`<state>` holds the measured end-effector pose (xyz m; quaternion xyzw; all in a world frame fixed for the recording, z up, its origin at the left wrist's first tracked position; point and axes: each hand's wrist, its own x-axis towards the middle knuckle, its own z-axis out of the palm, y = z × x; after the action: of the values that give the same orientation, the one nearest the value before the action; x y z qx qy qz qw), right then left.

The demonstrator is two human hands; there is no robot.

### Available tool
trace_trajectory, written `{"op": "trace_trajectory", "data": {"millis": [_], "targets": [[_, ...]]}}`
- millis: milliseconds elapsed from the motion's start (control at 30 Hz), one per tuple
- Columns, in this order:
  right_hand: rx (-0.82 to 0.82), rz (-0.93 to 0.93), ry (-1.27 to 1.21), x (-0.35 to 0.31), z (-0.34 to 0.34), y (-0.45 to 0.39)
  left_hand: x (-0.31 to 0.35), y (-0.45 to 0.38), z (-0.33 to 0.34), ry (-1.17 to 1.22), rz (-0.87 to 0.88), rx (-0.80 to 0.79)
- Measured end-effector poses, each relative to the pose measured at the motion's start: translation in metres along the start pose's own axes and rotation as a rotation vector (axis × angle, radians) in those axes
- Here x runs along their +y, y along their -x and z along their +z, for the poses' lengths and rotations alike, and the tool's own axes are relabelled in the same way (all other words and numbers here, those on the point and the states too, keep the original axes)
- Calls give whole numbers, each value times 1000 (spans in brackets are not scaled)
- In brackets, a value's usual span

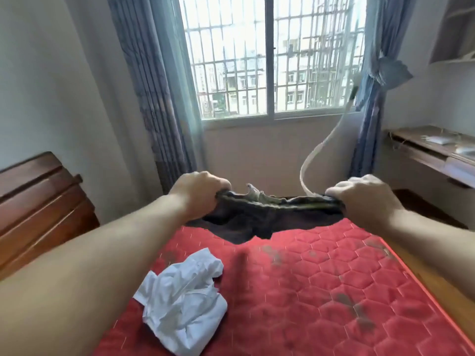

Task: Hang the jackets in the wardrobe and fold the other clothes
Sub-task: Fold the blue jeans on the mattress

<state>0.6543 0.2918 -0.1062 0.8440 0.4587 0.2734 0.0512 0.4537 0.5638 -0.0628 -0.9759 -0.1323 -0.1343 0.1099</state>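
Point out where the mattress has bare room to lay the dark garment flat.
Bare red mattress runs from the white crumpled garment to the right edge, below the dark garment. The near-left is crowded by the white one. Both hands, left and right, grip the dark garment.
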Motion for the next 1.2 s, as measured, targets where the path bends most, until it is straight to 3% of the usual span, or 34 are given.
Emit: {"op": "trace_trajectory", "data": {"millis": [167, 300, 467, 600, 800, 933, 1067, 1200], "targets": [[-405, -106, -132, -86, 111, 129, 57, 115, 155, -12, 127, -277], [-696, -138, -202, -158, 201, 260, 131, 235, 290, 51, 154, -655], [-1035, -144, -229, -247, 266, 438, 221, 384, 402, 59, 290, -931], [-1122, -134, -241, -294, 276, 534, 264, 474, 439, 95, 361, -993], [-1165, -59, -271, -335, 259, 613, 284, 563, 456, 211, 283, -997], [-1216, -49, -278, -346, 245, 626, 280, 581, 449, 319, 273, -1070], [-1384, -36, -189, -356, 239, 603, 261, 578, 437, 197, 284, -1205], [-1207, -64, -193, -383, 239, 557, 222, 555, 428, -37, 340, -1061]]}}
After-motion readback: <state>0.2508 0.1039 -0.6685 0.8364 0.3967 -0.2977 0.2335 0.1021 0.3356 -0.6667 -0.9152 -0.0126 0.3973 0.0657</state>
